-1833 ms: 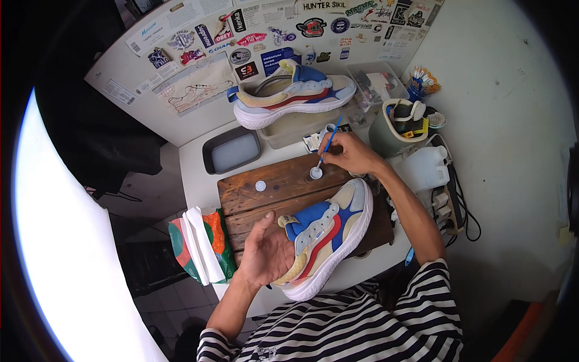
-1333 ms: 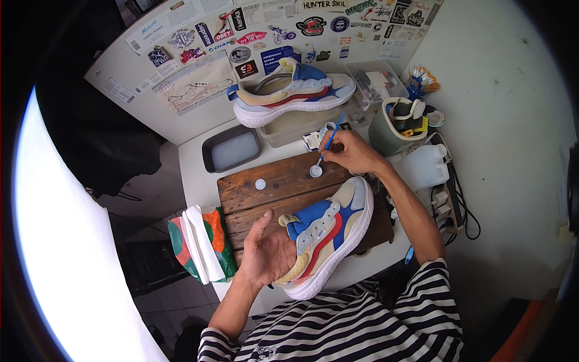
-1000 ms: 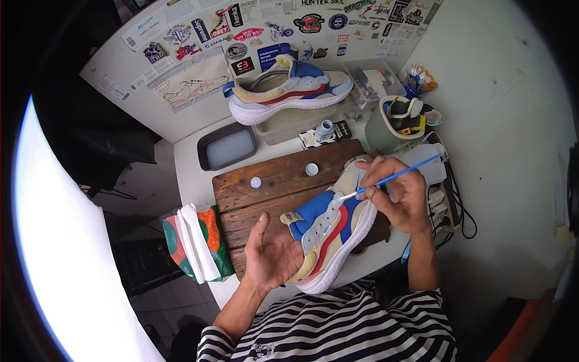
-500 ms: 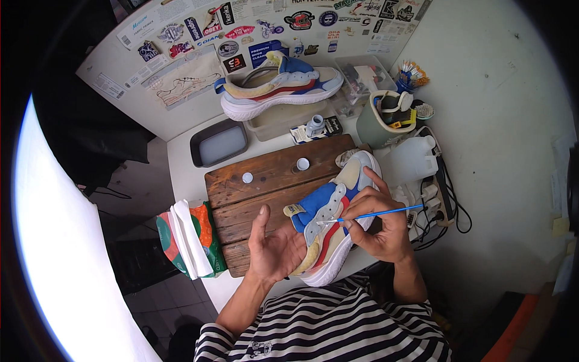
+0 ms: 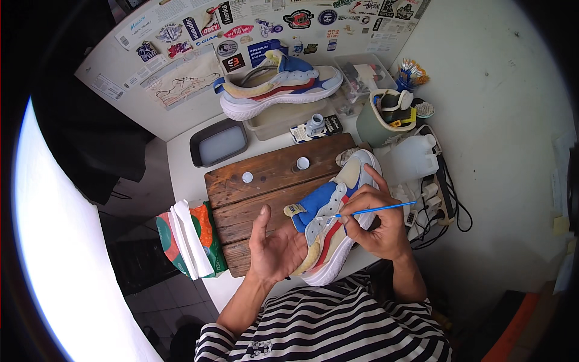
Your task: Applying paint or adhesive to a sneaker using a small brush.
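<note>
My left hand (image 5: 274,250) supports a cream, blue, red and pale-grey sneaker (image 5: 333,244) at its heel, thumb raised and fingers hidden behind it. My right hand (image 5: 380,226) grips a thin blue paintbrush (image 5: 384,207) over the shoe, its white tip at the pale lace panel, index finger extended along the sole's edge. Beneath lies a wooden board (image 5: 244,205) with a small white cap (image 5: 247,177) and a small round pot of pale paint (image 5: 303,163).
A second sneaker (image 5: 277,90) sits on a clear container (image 5: 265,130) behind, near a dark tray (image 5: 218,143) and paint bottle (image 5: 315,125). Rightward are a green bucket (image 5: 366,123), brushes (image 5: 412,75), jug (image 5: 410,158) and power strip (image 5: 448,196). A tissue pack (image 5: 175,241) lies left.
My right hand has brought the brush from the paint pot down to the sneaker's lace panel, shifting slightly over it since. The view has shifted a little.
</note>
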Tool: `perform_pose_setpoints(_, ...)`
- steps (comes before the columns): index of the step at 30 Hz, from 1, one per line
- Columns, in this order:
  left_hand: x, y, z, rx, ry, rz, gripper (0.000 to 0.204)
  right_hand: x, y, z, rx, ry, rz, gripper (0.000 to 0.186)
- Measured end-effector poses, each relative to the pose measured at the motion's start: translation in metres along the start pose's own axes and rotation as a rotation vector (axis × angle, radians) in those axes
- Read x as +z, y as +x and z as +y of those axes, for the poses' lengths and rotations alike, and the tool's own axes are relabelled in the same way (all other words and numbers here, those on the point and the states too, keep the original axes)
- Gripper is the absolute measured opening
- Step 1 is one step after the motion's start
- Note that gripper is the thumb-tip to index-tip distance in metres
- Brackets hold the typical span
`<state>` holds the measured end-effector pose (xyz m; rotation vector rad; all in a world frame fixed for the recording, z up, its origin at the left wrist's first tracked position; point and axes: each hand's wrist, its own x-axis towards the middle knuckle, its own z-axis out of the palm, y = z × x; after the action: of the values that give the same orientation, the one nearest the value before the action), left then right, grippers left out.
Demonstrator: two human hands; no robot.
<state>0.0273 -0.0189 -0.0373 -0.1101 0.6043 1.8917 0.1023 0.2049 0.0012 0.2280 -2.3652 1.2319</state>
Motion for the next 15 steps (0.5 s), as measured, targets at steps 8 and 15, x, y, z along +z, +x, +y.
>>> perform_pose_setpoints(8,-0.0001,-0.0002,0.0000,-0.004,-0.003,-0.008,0.120,0.0024,-0.0010,-0.0051,-0.018,0.011,-0.010,0.013)
perform_pose_setpoints(15,-0.0004,-0.0013,-0.0005,0.003,0.002,0.008,0.120,0.0019,-0.0023,-0.0005,0.001,-0.008,0.003,0.016)
